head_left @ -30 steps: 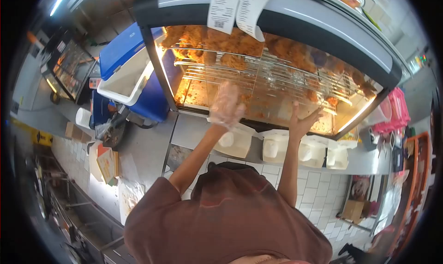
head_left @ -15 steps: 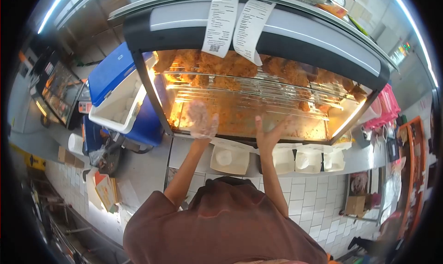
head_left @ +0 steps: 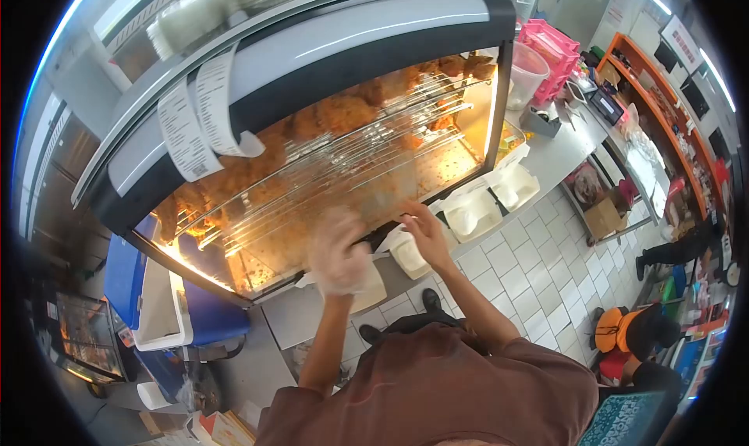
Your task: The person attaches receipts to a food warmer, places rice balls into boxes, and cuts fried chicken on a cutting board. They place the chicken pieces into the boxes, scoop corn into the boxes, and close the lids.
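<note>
My left hand (head_left: 341, 259) is in a clear plastic glove, in front of the warmer's lower edge and above an open takeaway box (head_left: 373, 287). Motion blurs its fingers, so I cannot make out whether they grip anything. My right hand (head_left: 425, 235) is bare, its fingers apart and slightly bent with nothing visible in them. It hovers by the same edge, over a row of takeaway boxes (head_left: 470, 214) with white mounds inside. Fried chicken pieces (head_left: 343, 114) lie on the wire racks (head_left: 335, 157) of the lit food warmer (head_left: 390, 32).
Two printed receipts (head_left: 187, 138) hang from the warmer's top. A blue and white cooler (head_left: 161, 305) stands open at left. Pink baskets (head_left: 546, 52) and a clear tub (head_left: 527, 75) are at the right end of the counter. Another person (head_left: 636, 329) is at lower right.
The view has swung to the right and tilted. My left hand has come out from the warmer's opening to its front edge. My right hand's spread fingers have drawn in and lowered toward the boxes.
</note>
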A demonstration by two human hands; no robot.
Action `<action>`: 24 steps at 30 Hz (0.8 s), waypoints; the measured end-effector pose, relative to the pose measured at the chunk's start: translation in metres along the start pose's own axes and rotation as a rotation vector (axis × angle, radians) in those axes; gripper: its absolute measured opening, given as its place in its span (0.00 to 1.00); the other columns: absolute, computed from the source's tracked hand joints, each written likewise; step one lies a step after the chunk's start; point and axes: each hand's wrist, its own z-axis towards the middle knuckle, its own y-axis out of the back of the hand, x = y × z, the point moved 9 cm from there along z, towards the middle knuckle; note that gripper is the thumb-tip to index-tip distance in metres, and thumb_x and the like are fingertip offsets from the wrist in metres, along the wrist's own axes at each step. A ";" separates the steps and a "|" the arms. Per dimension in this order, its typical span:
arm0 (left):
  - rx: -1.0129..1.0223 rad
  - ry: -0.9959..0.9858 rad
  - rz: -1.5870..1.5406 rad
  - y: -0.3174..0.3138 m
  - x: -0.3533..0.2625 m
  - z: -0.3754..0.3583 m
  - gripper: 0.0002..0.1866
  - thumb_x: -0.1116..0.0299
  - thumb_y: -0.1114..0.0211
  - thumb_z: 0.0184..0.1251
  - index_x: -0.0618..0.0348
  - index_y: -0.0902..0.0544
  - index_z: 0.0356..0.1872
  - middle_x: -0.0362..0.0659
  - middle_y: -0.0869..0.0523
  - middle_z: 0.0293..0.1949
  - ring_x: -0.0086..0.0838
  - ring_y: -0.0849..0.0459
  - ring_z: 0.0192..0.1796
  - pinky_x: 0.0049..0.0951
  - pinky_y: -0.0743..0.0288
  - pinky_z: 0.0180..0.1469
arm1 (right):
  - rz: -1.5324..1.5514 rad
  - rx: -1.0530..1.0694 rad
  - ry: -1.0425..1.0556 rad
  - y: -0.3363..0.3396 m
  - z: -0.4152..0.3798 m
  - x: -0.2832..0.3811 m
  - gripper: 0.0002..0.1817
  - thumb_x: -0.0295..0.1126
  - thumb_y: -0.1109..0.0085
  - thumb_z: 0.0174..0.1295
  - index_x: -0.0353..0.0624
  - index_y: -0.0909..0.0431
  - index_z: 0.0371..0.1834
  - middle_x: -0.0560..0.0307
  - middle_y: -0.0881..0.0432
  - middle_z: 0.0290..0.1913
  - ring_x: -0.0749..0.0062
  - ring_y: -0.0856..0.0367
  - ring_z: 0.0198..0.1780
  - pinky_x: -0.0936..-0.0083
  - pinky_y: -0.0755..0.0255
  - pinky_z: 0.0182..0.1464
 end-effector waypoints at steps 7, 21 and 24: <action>0.562 0.083 0.191 -0.239 -0.058 0.154 0.21 0.57 0.44 0.75 0.52 0.24 0.64 0.47 0.31 0.72 0.39 0.32 0.73 0.38 0.36 0.73 | -0.141 -0.063 -0.219 0.136 -0.074 -0.036 0.18 0.41 0.48 0.77 0.38 0.23 0.57 0.54 0.14 0.49 0.71 0.14 0.45 0.76 0.23 0.45; 0.849 0.261 0.455 -0.362 -0.018 0.255 0.41 0.35 0.40 0.66 0.40 0.36 0.76 0.43 0.27 0.71 0.43 0.24 0.67 0.40 0.29 0.69 | -0.186 0.160 -0.466 0.248 -0.116 -0.079 0.17 0.40 0.43 0.74 0.39 0.23 0.56 0.54 0.14 0.47 0.70 0.14 0.46 0.74 0.22 0.45; 0.894 0.366 0.400 -0.354 -0.024 0.254 0.36 0.41 0.42 0.70 0.41 0.34 0.75 0.46 0.22 0.67 0.42 0.20 0.63 0.41 0.28 0.69 | -0.177 0.124 -0.467 0.260 -0.107 -0.079 0.17 0.40 0.43 0.74 0.39 0.23 0.57 0.54 0.14 0.47 0.70 0.14 0.47 0.74 0.22 0.45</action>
